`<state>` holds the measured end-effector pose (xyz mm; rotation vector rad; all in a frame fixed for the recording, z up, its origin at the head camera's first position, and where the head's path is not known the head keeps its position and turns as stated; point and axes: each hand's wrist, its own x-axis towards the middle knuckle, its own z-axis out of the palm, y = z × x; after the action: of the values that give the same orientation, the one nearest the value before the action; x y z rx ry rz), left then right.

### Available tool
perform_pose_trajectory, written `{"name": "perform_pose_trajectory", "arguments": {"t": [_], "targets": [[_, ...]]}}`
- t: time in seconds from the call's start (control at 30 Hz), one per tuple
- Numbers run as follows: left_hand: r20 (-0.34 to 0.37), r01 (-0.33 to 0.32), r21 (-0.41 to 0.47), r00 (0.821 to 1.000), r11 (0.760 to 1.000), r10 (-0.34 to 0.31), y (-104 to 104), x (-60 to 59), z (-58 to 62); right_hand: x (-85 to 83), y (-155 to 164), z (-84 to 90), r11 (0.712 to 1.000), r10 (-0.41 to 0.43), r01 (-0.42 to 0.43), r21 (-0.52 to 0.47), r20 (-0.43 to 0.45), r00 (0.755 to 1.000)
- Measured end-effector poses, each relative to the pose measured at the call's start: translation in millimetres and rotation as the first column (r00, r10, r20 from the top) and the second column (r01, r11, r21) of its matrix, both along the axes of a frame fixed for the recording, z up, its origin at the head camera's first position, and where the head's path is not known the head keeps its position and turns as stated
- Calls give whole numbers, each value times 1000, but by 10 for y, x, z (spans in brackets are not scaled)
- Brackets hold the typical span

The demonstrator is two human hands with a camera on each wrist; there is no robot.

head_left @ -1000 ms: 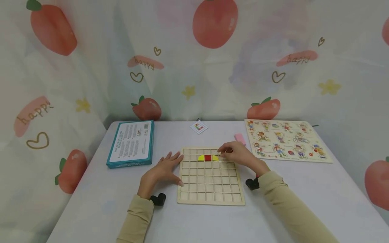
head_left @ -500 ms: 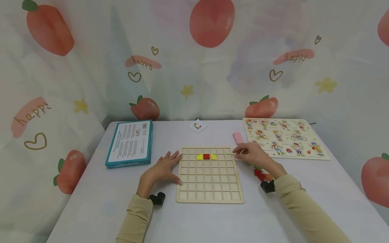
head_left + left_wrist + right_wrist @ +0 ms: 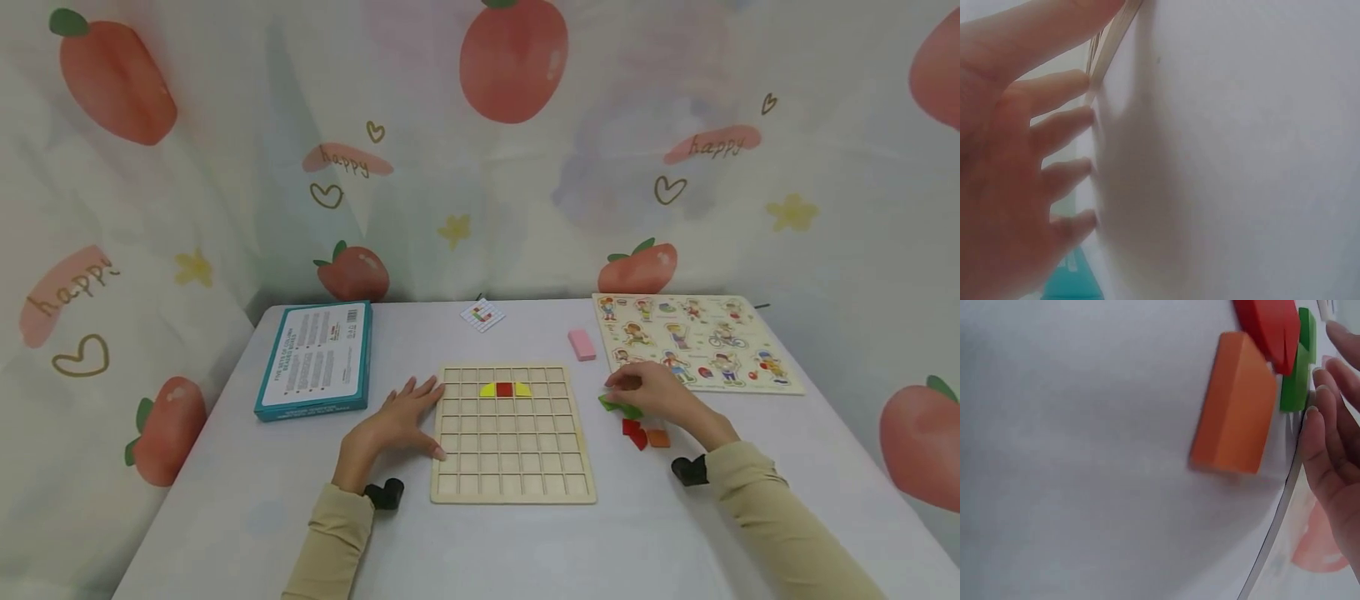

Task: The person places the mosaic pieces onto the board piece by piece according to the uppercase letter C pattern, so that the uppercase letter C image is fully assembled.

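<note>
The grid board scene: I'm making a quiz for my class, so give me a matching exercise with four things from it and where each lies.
Things:
1. teal box
2. pink block
3. orange piece
4. red square

Places:
A. in the grid board, between two yellow pieces
B. on the table left of the board
C. beside the picture puzzle, behind the right hand
D. near the right wrist, by the red pieces

Pairs: 1-B, 2-C, 3-D, 4-A

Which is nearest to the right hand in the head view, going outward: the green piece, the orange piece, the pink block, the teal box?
From the right hand:
1. Green piece, under its fingertips.
2. Orange piece, just below the hand.
3. Pink block, up and to the left.
4. Teal box, far left across the wooden grid board.
</note>
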<state>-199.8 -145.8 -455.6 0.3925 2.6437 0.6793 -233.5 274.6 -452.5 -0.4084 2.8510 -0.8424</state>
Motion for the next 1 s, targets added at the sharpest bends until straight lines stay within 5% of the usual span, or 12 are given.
{"name": "perform_pose_trajectory", "arguments": {"t": [0.53, 1.0], "targets": [[1, 2, 21, 1000, 1000, -2, -18, 13, -27, 15, -86, 11, 998, -52, 49, 45, 62, 997], [5, 4, 4, 1000, 1000, -4, 2, -1, 7, 24, -198, 34, 999, 10, -10, -40, -8, 1000]]}}
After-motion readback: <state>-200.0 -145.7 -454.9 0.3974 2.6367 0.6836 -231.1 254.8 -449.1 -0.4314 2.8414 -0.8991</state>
